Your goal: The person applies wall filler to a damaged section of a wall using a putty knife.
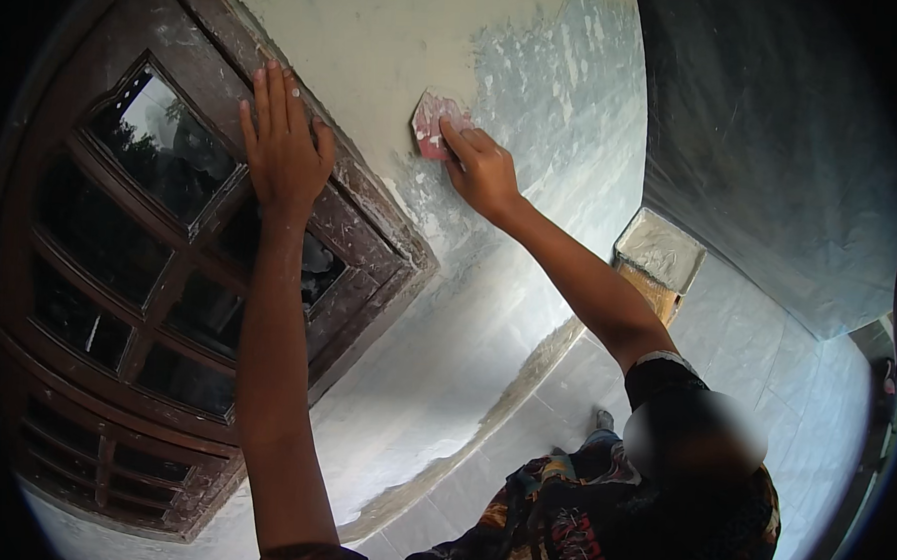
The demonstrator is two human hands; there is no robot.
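Observation:
My left hand lies against the edge of a dark brown wooden window frame, fingers stretched out and a white speck on one of them. To the right of it, my right hand grips a flat pinkish-red scraper smeared with whitish filler. The scraper's blade is at the wall, where cream coating borders a patchy grey area. Part of the scraper is hidden by my fingers and thumb.
A tray of pale, pasty filler rests on a yellowish-brown support by the wall. Dark sheeting hangs at the right. Grey floor tiles lie below, and window panes are set in the frame.

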